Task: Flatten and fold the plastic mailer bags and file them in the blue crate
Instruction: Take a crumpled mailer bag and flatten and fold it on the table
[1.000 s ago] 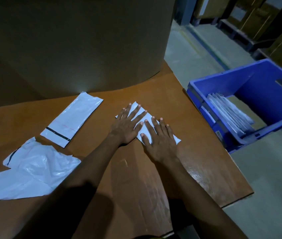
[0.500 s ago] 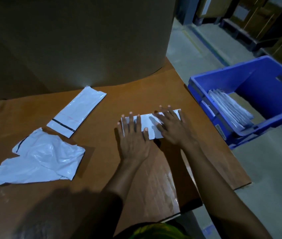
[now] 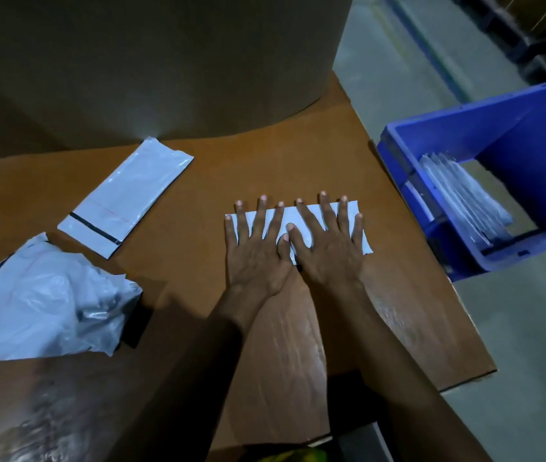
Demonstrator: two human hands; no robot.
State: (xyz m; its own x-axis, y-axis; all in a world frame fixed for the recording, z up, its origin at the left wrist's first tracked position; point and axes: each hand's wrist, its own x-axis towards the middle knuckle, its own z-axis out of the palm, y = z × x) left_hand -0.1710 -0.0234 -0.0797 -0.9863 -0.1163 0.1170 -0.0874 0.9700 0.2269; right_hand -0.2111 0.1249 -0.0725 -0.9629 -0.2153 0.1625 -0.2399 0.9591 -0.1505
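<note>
A folded white mailer bag (image 3: pixel 311 216) lies on the brown table (image 3: pixel 265 161) near its right side. My left hand (image 3: pixel 256 248) presses flat on its left half with fingers spread. Beside it, my right hand (image 3: pixel 330 243) presses flat on the right half, thumbs touching. The blue crate (image 3: pixel 465 135) stands to the right of the table, with several folded mailers (image 3: pixel 465 198) filed upright inside. A flattened mailer with a black strip (image 3: pixel 124 195) lies at the left. A crumpled mailer (image 3: pixel 44 301) sits at the near left.
A huge brown paper roll (image 3: pixel 151 61) fills the back of the table. The table's right edge runs close to the crate, with grey floor (image 3: pixel 515 345) beyond. Dark pallets (image 3: pixel 515 35) stand at the far right.
The folded mailer has turned to lie level across the table. Both hands came together side by side on top of it, fingers spread flat.
</note>
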